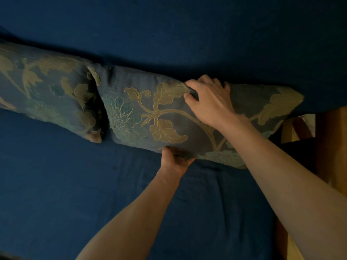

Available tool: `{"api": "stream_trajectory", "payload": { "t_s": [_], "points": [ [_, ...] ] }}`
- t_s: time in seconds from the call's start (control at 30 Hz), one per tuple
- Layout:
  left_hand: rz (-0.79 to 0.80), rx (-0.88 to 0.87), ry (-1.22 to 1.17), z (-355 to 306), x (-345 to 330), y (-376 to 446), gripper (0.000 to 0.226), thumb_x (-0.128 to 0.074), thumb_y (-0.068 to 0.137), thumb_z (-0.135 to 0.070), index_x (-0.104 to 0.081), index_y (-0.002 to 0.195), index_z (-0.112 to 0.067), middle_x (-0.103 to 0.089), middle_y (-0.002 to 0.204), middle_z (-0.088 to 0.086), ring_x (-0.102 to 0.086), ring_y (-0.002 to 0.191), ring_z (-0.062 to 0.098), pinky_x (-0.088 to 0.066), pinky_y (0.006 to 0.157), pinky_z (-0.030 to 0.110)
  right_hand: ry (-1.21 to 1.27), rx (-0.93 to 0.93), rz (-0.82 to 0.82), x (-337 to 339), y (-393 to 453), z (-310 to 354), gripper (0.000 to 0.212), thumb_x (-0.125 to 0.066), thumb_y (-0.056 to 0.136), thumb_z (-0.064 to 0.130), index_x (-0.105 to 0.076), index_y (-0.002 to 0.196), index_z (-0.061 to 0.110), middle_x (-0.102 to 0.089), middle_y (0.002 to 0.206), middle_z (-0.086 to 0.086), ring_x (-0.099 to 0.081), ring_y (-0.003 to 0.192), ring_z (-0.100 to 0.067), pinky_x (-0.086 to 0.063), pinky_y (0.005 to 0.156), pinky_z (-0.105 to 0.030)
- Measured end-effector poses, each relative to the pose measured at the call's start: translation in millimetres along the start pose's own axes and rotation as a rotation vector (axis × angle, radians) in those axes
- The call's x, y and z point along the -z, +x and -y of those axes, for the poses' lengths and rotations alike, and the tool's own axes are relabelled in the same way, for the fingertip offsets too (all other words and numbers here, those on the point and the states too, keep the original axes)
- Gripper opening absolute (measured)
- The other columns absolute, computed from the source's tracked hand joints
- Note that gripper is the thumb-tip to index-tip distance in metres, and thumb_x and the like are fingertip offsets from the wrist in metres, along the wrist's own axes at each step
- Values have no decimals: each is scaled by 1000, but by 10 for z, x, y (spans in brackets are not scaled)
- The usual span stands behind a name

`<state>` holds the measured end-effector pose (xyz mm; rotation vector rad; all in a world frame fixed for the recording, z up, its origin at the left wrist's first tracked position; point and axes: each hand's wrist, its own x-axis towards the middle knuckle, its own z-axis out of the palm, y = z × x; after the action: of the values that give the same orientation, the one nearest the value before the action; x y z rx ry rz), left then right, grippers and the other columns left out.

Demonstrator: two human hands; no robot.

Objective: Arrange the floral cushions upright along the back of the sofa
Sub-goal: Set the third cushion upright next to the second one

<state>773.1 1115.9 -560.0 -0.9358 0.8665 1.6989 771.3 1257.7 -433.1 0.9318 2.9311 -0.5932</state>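
Two blue floral cushions with beige leaf patterns stand against the dark blue sofa back (187, 34). The left cushion (43, 91) leans upright at the far left. The right cushion (154, 113) stands beside it, their edges touching. My right hand (208, 98) pinches the fabric at the top edge of the right cushion. My left hand (175, 159) grips that cushion's bottom edge, fingers tucked under it on the seat (75, 184).
The blue seat cover is wrinkled in front of the right cushion. At the right end of the sofa I see a wooden surface (330, 147) and a patterned cloth (298, 128) just past the cushion's corner.
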Motion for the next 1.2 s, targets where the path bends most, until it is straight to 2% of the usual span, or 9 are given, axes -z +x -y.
{"api": "stream_trajectory", "payload": {
  "t_s": [0.4, 0.77, 0.87, 0.97, 1.03, 1.1, 1.13, 1.17, 1.2],
  "points": [
    [-49, -27, 4, -269, 63, 106, 34, -43, 95, -21, -57, 124, -12, -54, 133, 18, -50, 121, 41, -41, 100, 63, 45, 17, 13, -219, 256, 109, 35, -43, 95, 38, -55, 127, 27, -51, 128, -7, -43, 121, -33, -15, 108, -64],
    [-25, -15, -31, -307, 32, 95, 32, -41, 96, -22, -59, 121, -13, -59, 125, 18, -53, 118, 40, -42, 98, 62, -7, 36, -15, -303, 292, 131, 37, -41, 96, 40, -54, 128, 26, -51, 130, -8, -44, 120, -33, -21, 106, -58],
    [-33, -1, 4, -308, 42, 61, 26, -42, 97, -21, -60, 113, -12, -60, 118, 16, -55, 115, 39, -44, 97, 61, -4, 36, -19, -281, 285, 115, 38, -43, 96, 41, -53, 129, 26, -51, 131, -8, -44, 121, -33, -22, 106, -57],
    [-49, 43, 57, -330, 113, -28, 18, -39, 91, -3, -57, 86, -4, -60, 118, 17, -54, 115, 42, -43, 98, 61, 24, 30, -26, -251, 267, 125, 39, -45, 95, 41, -52, 130, 25, -52, 132, -8, -44, 122, -32, -23, 107, -57],
    [-55, 55, 103, -365, 185, -78, 22, -36, 82, 7, -51, 74, -6, -59, 109, 16, -54, 116, 41, -41, 101, 60, 37, 19, -40, -253, 247, 133, 41, -45, 95, 40, -51, 132, 24, -52, 135, -8, -43, 125, -31, -21, 109, -56],
    [-57, 44, 179, -437, 262, -120, 19, -40, 81, 5, -53, 74, -6, -58, 92, 15, -58, 106, 35, -41, 102, 57, 55, 22, -76, -278, 201, 153, 44, -45, 95, 39, -49, 136, 23, -50, 140, -7, -38, 131, -29, -17, 112, -54],
    [-62, 31, 219, -492, 318, -139, 16, -42, 84, 1, -56, 77, -5, -60, 93, 16, -58, 105, 31, -40, 104, 56, 68, 23, -96, -297, 164, 180, 46, -45, 96, 38, -47, 138, 21, -48, 144, -7, -34, 135, -28, -15, 113, -53],
    [-81, 17, 256, -548, 367, -151, 16, -45, 89, -6, -61, 87, -5, -64, 105, 17, -57, 113, 29, -39, 105, 55, 83, 21, -120, -320, 128, 190, 48, -45, 96, 38, -45, 140, 20, -44, 148, -7, -29, 139, -26, -14, 114, -52],
    [-101, 2, 297, -621, 407, -180, 22, -47, 93, -14, -62, 105, -3, -61, 125, 17, -51, 125, 28, -39, 104, 54, 94, 16, -143, -343, 86, 212, 51, -44, 96, 39, -42, 143, 19, -40, 151, -8, -24, 142, -26, -13, 115, -51]
  ]
}}
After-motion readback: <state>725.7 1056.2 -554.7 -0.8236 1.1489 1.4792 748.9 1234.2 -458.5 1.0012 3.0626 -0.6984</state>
